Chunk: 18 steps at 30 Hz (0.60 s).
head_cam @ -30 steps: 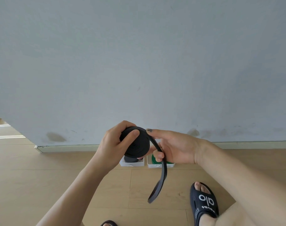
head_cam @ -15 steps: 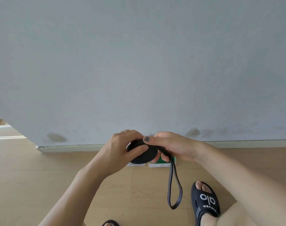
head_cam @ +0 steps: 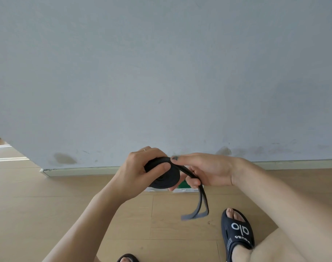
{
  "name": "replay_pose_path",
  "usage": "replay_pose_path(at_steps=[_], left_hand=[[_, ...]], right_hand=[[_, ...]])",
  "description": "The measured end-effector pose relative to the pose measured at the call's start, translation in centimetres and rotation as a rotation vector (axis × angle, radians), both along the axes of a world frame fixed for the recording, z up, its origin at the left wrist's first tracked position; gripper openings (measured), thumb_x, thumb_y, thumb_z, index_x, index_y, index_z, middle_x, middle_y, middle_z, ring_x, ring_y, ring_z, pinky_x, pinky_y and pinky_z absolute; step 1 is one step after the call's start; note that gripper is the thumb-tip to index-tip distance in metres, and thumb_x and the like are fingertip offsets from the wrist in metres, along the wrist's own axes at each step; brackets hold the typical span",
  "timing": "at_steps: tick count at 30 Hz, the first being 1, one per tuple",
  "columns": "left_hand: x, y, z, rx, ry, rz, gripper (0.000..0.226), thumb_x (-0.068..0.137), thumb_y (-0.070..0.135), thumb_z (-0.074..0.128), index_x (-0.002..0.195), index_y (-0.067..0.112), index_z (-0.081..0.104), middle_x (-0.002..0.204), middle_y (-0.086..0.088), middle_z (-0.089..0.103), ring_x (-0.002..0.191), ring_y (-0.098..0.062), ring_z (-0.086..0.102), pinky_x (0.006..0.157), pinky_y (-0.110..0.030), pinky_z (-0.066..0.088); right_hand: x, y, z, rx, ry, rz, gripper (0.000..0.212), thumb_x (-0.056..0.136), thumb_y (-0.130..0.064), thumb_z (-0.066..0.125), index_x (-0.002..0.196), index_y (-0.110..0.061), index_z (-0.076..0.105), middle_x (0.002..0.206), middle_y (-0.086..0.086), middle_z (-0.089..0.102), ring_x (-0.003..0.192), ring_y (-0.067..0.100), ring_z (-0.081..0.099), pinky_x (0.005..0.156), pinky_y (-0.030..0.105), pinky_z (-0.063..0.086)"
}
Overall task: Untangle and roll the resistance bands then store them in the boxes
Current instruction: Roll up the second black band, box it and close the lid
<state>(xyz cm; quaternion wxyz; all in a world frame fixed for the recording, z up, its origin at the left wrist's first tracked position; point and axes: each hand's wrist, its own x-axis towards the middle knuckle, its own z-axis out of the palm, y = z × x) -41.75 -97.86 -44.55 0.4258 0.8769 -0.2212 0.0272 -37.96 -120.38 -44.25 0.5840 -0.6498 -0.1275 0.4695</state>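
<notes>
Loose tail shorter than before, left hand fingers gripping black band roll, right hand pinching tail

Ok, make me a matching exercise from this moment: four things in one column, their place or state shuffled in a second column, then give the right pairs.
Column one:
1. left hand
2. right hand
3. black resistance band
4. green band

Column two:
A. lies in a white box on the floor, mostly hidden behind the hands
B. mostly coiled, a loose loop dangling below
C. grips the coil, thumb pressed on its face
D. guides the loose strand between thumb and fingers

Pairs: 1-C, 2-D, 3-B, 4-A
</notes>
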Motion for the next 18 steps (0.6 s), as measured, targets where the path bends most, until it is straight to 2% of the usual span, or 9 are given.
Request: replay_pose_path(at_steps=[3, 6, 9, 11, 14, 16, 18], left_hand=[[0.1, 0.1, 0.3, -0.065, 0.057, 0.028, 0.006, 0.090, 0.027, 0.067, 0.094, 0.028, 0.071, 0.087, 0.014, 0.068, 0.085, -0.013, 0.062, 0.073, -0.016, 0.045], [-0.2, -0.2, 0.0, 0.092, 0.045, -0.012, 0.007, 0.088, 0.031, 0.072, 0.095, 0.031, 0.071, 0.089, 0.017, 0.066, 0.090, -0.013, 0.059, 0.073, -0.014, 0.043], [-0.4, -0.7, -0.3, 0.162, -0.027, -0.053, 0.007, 0.090, 0.032, 0.067, 0.087, 0.026, 0.067, 0.079, 0.016, 0.060, 0.082, -0.013, 0.052, 0.069, -0.013, 0.037], [-0.3, -0.7, -0.2, 0.130, -0.032, -0.056, 0.009, 0.092, 0.024, 0.067, 0.083, 0.023, 0.066, 0.073, 0.016, 0.056, 0.077, -0.012, 0.051, 0.067, -0.012, 0.035], [-0.1, -0.4, 0.0, 0.105, -0.047, -0.057, 0.007, 0.093, 0.025, 0.064, 0.088, 0.022, 0.069, 0.076, 0.017, 0.060, 0.080, -0.012, 0.054, 0.070, -0.012, 0.036], [-0.2, -0.2, 0.1, 0.087, -0.036, -0.044, 0.006, 0.093, 0.025, 0.065, 0.093, 0.025, 0.071, 0.081, 0.020, 0.064, 0.085, -0.012, 0.058, 0.072, -0.012, 0.039], [-0.1, -0.2, 0.0, 0.099, -0.021, -0.022, 0.007, 0.089, 0.032, 0.067, 0.095, 0.029, 0.070, 0.086, 0.021, 0.065, 0.088, -0.011, 0.059, 0.073, -0.014, 0.041]], right_hand=[[-0.2, 0.1, 0.0, 0.059, -0.001, -0.074, 0.033, 0.098, -0.049, 0.060, 0.109, -0.020, 0.072, 0.109, 0.026, 0.073, 0.060, 0.014, 0.040, 0.065, 0.025, 0.036], [-0.3, 0.3, -0.7, -0.074, -0.136, -0.122, 0.054, 0.089, -0.058, 0.071, 0.113, -0.009, 0.065, 0.106, 0.027, 0.074, 0.067, 0.019, 0.054, 0.068, 0.029, 0.046], [-0.2, 0.4, -1.0, -0.193, -0.202, -0.094, 0.073, 0.082, -0.070, 0.072, 0.120, -0.007, 0.061, 0.105, 0.022, 0.076, 0.072, 0.020, 0.061, 0.071, 0.030, 0.051], [-0.2, 0.4, -0.6, -0.174, -0.150, -0.049, 0.068, 0.087, -0.074, 0.062, 0.120, -0.014, 0.063, 0.108, 0.020, 0.076, 0.072, 0.019, 0.057, 0.070, 0.025, 0.049], [-0.1, 0.2, -0.2, -0.103, -0.031, 0.017, 0.051, 0.100, -0.062, 0.049, 0.123, -0.019, 0.065, 0.116, 0.024, 0.074, 0.067, 0.016, 0.050, 0.073, 0.025, 0.045], [-0.1, 0.2, -0.3, -0.056, -0.016, 0.010, 0.043, 0.102, -0.057, 0.053, 0.116, -0.019, 0.067, 0.119, 0.029, 0.071, 0.066, 0.017, 0.047, 0.071, 0.028, 0.043], [-0.1, 0.5, -0.6, -0.057, -0.033, -0.037, 0.046, 0.095, -0.059, 0.062, 0.109, -0.017, 0.068, 0.111, 0.028, 0.072, 0.067, 0.018, 0.047, 0.068, 0.031, 0.043]])
